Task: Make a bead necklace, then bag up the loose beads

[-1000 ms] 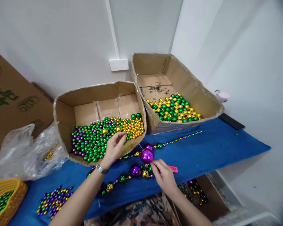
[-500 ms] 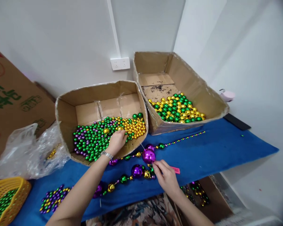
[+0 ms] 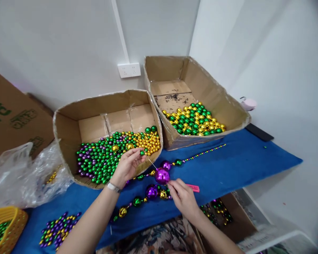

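Note:
My left hand (image 3: 127,165) is over the front edge of the left cardboard box (image 3: 92,100), with a small green bead (image 3: 142,152) at its fingertips. My right hand (image 3: 184,197) pinches the bead string just under a large shiny purple bead (image 3: 162,175). A thin needle or stiff wire (image 3: 152,163) pokes out of that bead toward my left hand. Beyond it, part of the bead garland (image 3: 204,152) runs over the blue cloth, ending in tiny beads. Another stretch with a dark purple ball (image 3: 151,192) lies nearer me.
Loose green, purple and gold beads (image 3: 103,158) fill the left box's front. Another box (image 3: 214,84) behind holds green and gold beads. A yellow basket (image 3: 18,225), loose beads (image 3: 59,229) and plastic bags (image 3: 18,176) are at left. A pink tag (image 3: 193,188) lies by my right hand.
My left hand has lifted back from the beads in the box, and a green bead now shows at its fingertips. My right hand keeps its pinch below the purple bead. The view has shifted slightly.

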### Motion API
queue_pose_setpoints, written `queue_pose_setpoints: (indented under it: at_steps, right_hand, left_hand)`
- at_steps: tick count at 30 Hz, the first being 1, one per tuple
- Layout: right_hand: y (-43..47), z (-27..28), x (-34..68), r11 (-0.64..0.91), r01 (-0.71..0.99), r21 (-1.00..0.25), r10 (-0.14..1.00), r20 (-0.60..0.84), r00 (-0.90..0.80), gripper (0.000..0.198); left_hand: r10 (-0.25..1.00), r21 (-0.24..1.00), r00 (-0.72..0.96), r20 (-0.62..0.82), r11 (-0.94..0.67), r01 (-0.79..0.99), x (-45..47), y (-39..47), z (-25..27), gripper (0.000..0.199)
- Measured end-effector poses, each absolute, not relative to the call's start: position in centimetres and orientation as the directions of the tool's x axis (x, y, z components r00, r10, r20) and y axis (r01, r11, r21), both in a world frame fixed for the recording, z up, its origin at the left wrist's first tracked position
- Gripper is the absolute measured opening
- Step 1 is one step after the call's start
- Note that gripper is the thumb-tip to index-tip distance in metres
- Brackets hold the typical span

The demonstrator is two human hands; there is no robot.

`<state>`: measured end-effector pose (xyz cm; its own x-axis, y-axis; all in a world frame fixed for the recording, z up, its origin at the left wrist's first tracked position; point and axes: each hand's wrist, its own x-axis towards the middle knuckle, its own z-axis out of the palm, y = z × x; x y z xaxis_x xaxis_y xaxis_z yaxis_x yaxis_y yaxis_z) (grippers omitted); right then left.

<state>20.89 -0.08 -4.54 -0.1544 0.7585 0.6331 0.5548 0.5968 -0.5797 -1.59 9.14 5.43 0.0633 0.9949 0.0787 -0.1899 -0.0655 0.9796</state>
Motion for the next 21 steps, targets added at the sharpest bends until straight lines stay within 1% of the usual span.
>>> queue_pose_setpoints:
  at_steps: [1, 3, 8, 16, 21]
  right_hand:
    - [-0.1, -4.5, 20.8, 0.604, 0.557, -0.57, 0.753, 0.638, -0.163, 0.018]
    - [0.0, -4.2, 20.6, 0.616, 0.561, -0.553, 0.743, 0.644, -0.181, 0.019]
    - [-0.1, -3.9, 20.3, 0.632, 0.567, -0.528, 0.729, 0.654, -0.204, 0.019]
    - [-0.3, -4.0, 20.3, 0.626, 0.578, -0.523, 0.733, 0.648, -0.207, 0.019]
    - [-0.3, -3.8, 20.4, 0.623, 0.591, -0.512, 0.732, 0.648, -0.211, 0.02]
  left_hand:
    - [0.997, 0.947, 0.074, 0.034, -0.009, -0.321, -1.5, 8.4, 5.7, 0.032]
    - [0.997, 0.912, 0.077, -0.01, 0.041, -0.408, -1.2, 7.4, 6.1, 0.035]
    - [0.995, 0.882, 0.076, -0.059, 0.088, -0.463, -0.7, 6.5, 6.1, 0.036]
    - [0.989, 0.839, 0.114, -0.093, 0.14, -0.526, -0.2, 6.0, 5.3, 0.023]
    - [0.986, 0.835, 0.134, -0.096, 0.153, -0.529, 0.1, 5.8, 4.9, 0.025]
